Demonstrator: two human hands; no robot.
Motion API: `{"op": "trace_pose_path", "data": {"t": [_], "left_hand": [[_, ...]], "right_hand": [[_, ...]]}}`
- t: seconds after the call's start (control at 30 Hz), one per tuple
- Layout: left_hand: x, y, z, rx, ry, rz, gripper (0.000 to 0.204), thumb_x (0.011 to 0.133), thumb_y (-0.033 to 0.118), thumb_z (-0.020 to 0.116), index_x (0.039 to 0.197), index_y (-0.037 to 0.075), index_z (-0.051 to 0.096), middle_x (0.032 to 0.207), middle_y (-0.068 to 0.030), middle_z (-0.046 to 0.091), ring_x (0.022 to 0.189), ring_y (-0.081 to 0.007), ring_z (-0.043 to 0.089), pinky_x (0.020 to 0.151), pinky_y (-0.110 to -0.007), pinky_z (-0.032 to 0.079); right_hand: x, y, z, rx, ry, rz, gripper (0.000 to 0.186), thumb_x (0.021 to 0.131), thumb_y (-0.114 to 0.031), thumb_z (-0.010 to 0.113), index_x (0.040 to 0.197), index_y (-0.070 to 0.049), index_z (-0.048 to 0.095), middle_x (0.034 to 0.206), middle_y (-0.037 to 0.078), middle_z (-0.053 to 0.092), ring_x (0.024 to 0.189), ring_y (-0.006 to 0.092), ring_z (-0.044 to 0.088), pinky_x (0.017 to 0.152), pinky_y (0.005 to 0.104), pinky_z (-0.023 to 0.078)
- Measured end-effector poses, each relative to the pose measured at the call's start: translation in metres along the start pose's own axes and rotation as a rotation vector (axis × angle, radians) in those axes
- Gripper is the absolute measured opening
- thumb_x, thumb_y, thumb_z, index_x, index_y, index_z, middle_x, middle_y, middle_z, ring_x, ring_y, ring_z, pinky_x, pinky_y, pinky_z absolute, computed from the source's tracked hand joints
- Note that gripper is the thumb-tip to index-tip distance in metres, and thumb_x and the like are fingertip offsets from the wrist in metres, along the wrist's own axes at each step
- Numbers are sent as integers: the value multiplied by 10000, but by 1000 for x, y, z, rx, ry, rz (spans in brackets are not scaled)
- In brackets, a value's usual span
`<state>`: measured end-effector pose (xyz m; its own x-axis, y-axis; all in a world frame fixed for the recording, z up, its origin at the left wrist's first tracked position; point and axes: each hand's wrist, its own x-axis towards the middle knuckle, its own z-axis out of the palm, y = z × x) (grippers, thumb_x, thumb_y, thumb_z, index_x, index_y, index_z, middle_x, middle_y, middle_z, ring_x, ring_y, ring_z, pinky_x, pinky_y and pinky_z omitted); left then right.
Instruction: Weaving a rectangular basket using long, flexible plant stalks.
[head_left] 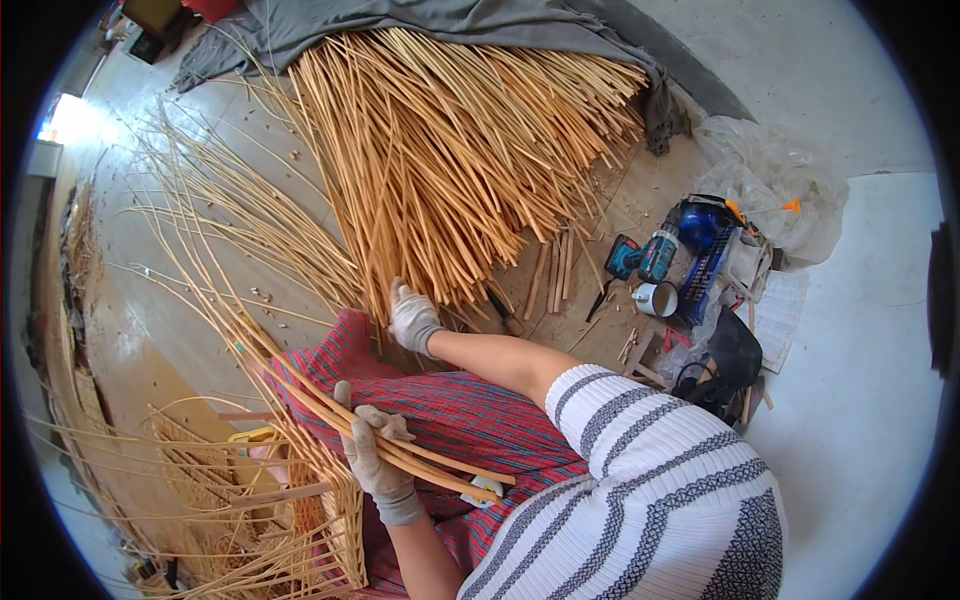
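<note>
Both my hands wear pale work gloves. My left hand (378,462) is closed round several long tan wicker rods (330,408), which run from the upper left across my lap; their thick ends lie over the red plaid cloth (450,410) on my legs. My right arm reaches forward to the large heap of wicker rods (430,160). At the heap's near end my right hand (412,318) has its fingers curled about rod ends, partly hidden from view. Beside my left forearm stands a partly woven wicker basket (345,525) with long rods sticking out to the left.
A grey cloth (440,22) covers the heap's far edge. Right of it lie a cordless drill (655,255), a white mug (656,298), a blue tray (705,270) and clear plastic sheeting (760,170). Thinner loose rods (260,215) spread over the floor at left, among small offcuts.
</note>
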<state>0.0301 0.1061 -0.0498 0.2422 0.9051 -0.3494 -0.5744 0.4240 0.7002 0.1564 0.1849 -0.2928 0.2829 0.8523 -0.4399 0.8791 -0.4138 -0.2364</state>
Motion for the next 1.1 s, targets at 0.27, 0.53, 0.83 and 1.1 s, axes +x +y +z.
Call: {"op": "trace_pose_path", "data": {"t": [0.27, 0.53, 0.83, 1.1], "left_hand": [[0, 0, 3, 58, 8, -5, 566, 1013, 193, 555, 1492, 34, 299, 902, -26, 601, 696, -105, 584, 587, -278, 551], [1, 0, 28, 225, 55, -21, 510, 1000, 172, 577, 1442, 65, 345, 909, -50, 608, 720, -131, 603, 618, -316, 592], [-6, -20, 114, 397, -125, 48, 458, 972, 65, 569, 1367, 66, 338, 902, -72, 596, 637, -144, 598, 590, -299, 558], [9, -40, 189, 575, -296, 256, 515, 878, -59, 656, 1298, 70, 388, 950, -67, 603, 845, -142, 611, 756, -285, 545]], "right_hand": [[-4, -1, -28, -45, -41, -11, 823, 841, -273, 599, 1474, 132, 264, 1127, 188, 594, 908, 266, 644, 692, 403, 512], [-72, 67, -157, 299, 85, -209, 445, 944, -407, 539, 992, 17, 664, 1047, 183, 684, 952, 285, 694, 775, 434, 536], [-77, -25, -321, 1114, -403, -459, 658, 888, -574, 620, 1014, 71, 609, 773, 138, 665, 697, 248, 690, 628, 407, 559], [-134, 7, -438, 1245, 163, -552, 363, 894, -315, 678, 1054, -17, 547, 803, 140, 656, 581, 240, 653, 526, 368, 533]]}}
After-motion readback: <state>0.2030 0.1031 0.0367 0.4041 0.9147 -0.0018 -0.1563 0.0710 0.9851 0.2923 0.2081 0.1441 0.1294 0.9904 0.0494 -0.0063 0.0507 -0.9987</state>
